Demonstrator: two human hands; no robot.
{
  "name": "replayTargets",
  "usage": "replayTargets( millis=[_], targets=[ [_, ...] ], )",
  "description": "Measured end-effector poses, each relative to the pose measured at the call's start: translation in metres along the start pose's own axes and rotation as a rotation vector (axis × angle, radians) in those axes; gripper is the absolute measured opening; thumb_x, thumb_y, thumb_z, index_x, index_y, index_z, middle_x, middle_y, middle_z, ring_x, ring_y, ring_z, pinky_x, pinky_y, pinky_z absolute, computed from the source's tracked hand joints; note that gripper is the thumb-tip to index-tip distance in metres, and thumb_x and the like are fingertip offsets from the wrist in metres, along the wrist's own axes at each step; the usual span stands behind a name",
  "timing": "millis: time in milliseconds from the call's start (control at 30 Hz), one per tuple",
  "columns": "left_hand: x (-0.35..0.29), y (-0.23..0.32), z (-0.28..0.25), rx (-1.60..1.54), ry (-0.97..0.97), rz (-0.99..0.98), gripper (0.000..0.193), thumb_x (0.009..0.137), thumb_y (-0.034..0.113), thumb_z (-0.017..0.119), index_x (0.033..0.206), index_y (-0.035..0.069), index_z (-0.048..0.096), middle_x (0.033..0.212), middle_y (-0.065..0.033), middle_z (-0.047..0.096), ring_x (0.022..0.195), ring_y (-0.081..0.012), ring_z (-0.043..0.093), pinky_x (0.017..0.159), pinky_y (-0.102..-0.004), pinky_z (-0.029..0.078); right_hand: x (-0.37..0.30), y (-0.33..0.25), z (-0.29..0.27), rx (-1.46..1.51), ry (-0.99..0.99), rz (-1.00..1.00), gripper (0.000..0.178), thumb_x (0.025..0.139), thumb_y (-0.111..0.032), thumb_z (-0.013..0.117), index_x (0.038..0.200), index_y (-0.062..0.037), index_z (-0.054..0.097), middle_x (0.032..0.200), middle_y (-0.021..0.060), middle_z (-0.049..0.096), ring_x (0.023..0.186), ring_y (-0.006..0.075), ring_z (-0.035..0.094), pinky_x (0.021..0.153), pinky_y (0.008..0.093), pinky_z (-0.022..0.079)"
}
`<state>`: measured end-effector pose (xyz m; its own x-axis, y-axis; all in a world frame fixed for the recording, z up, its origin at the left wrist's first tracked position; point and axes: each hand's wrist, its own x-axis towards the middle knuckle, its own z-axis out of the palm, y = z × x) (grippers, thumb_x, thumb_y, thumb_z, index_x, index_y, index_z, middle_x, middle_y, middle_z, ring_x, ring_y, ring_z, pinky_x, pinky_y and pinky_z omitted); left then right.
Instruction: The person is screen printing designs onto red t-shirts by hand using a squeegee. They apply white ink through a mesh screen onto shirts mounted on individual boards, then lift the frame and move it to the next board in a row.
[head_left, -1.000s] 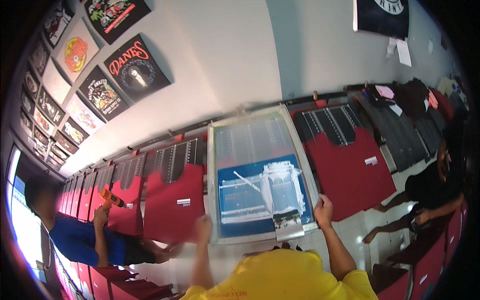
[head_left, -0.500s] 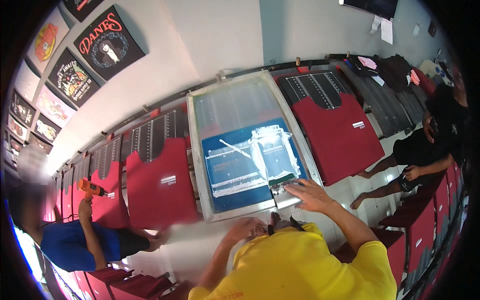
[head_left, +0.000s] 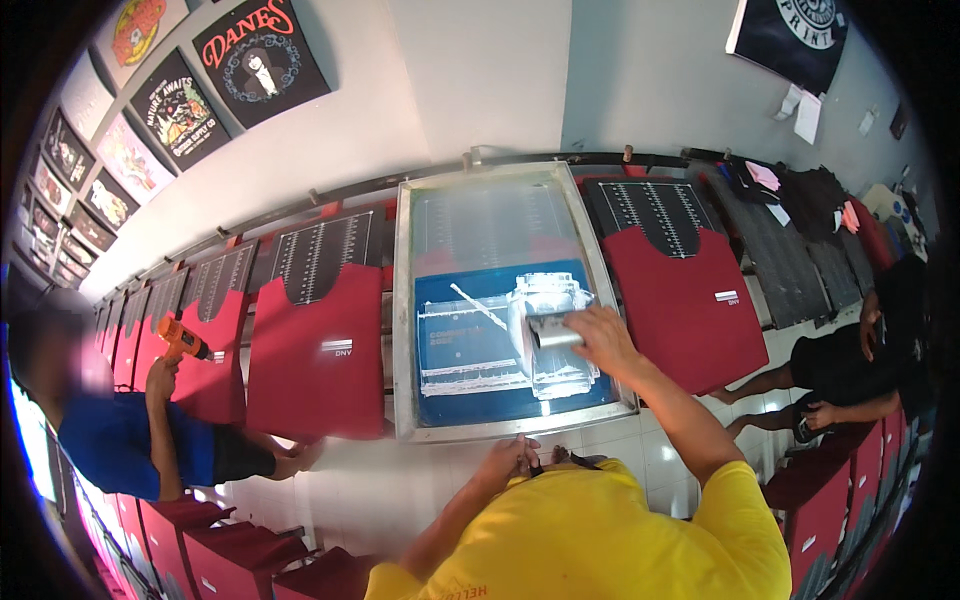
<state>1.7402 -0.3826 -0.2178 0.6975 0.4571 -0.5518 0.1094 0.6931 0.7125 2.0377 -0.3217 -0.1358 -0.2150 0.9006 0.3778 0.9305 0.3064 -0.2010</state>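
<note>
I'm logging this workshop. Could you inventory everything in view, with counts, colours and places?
framed screen: one, grey frame, blue stencil, centre
ink: one smeared area, white, on screen
flat tool: one, silvery, over the ink
shirts: many, red, on boards left and right
boards: many, black, under the shirts
garments: several, dark and pink, far right
power tool: one, orange, left
worker: one, blue shirt, left
second person: one, black clothes, right
wall prints: many, mixed colours, upper left
hanging print: one, dark, upper right
own top: one, yellow, bottom centre
left hand: one, bare, near the waist
right hand: one, bare, gripping the flat tool
</note>
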Motion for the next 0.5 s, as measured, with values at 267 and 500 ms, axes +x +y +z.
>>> replayTargets(
  millis=[267,500],
  targets=[
    [0.003,-0.012,0.003,-0.210,0.113,-0.007,0.036,0.104,0.031,0.046,0.099,-0.003,0.057,0.073,-0.0034,0.055,0.059,-0.0113,0.048,0.058,-0.0257,0.040,0.050,0.051,0.049,-0.034,-0.036,-0.080,0.031,0.064,-0.017,0.081,0.090,-0.0108,0.066,0.092,0.0046,0.066,0.090,0.0251,0.060,0.081,0.0386,0.043],
    [0.002,-0.020,0.004,-0.191,0.008,0.130,0.036,0.103,0.028,0.049,0.119,-0.005,0.054,0.085,-0.0058,0.064,0.064,-0.0105,0.052,0.062,-0.0239,0.043,0.116,0.087,0.016,0.365,-0.570,0.267,0.040,0.066,-0.024,0.082,0.100,-0.0040,0.072,0.089,0.0144,0.072,0.086,0.0335,0.068,0.080,0.0423,0.051]
  ],
)
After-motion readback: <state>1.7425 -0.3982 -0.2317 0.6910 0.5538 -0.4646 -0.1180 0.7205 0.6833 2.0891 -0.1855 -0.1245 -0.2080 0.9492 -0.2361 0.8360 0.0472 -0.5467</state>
